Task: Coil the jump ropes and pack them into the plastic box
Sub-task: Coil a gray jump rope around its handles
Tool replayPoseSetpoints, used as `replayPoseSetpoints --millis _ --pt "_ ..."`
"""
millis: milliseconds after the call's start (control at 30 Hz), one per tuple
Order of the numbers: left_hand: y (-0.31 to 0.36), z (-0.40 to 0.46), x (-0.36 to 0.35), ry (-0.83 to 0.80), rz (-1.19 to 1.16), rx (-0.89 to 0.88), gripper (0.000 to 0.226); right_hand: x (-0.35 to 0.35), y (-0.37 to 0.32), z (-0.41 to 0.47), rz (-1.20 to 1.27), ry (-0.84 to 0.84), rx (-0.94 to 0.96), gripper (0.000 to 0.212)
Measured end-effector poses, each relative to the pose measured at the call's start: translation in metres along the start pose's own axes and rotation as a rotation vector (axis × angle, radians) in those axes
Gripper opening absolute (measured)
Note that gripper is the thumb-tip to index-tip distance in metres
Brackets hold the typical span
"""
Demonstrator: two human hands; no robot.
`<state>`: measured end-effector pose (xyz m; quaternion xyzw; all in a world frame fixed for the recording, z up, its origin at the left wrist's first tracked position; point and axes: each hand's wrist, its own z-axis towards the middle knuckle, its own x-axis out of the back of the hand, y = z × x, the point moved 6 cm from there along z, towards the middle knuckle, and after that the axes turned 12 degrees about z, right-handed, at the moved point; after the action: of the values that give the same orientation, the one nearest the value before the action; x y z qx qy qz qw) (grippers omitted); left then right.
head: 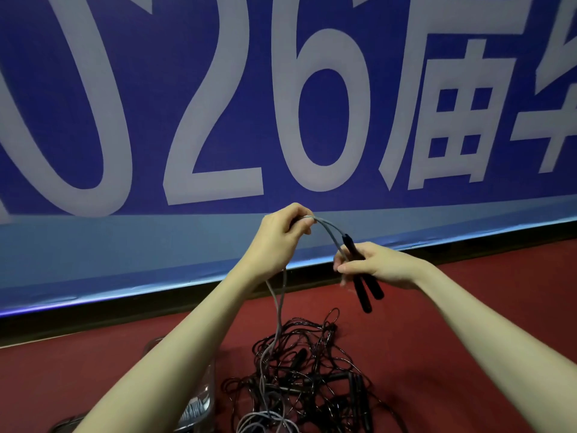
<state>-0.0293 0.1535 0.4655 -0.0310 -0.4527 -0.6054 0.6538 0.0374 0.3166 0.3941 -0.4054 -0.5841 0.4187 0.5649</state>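
Fingers of the right hand [379,265] curl round two black handles [363,281] of a grey jump rope [327,228]; the left hand [282,234] pinches its doubled cord – strands hang below those fingers onto a black rope tangle [312,370], the clear plastic box [207,398] just beside.

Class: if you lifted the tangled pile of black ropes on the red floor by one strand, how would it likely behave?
The black rope pile would probably come up floppy: its strands are thin loops. It would likely snag and drag neighbours, since the loops interlace, with the grey rope running through.
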Motion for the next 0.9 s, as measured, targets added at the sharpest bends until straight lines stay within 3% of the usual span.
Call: replayPoseSetpoints --millis 233,400,600,733,900 --pt "-0.015 -0.001 0.000 -0.023 -0.045 0.052 0.011 -0.009 0.025 0.007 0.064 -0.069 -0.147 0.024" --pt "-0.033 -0.002 0.007 0.018 -0.134 0.128 0.007 0.005 0.025 0.004 0.118 0.002 -0.124 0.025" --pt "-0.065 -0.007 0.002 0.063 -0.318 0.375 0.013 0.002 0.018 -0.005 0.242 -0.129 -0.183 0.016" --pt "-0.072 -0.009 0.006 0.137 -0.304 0.437 0.014 -0.005 0.021 -0.011 0.228 -0.259 -0.280 0.026" --pt "-0.083 -0.012 0.003 0.099 -0.217 0.464 0.011 -0.007 0.022 -0.007 0.102 -0.250 -0.290 0.006"
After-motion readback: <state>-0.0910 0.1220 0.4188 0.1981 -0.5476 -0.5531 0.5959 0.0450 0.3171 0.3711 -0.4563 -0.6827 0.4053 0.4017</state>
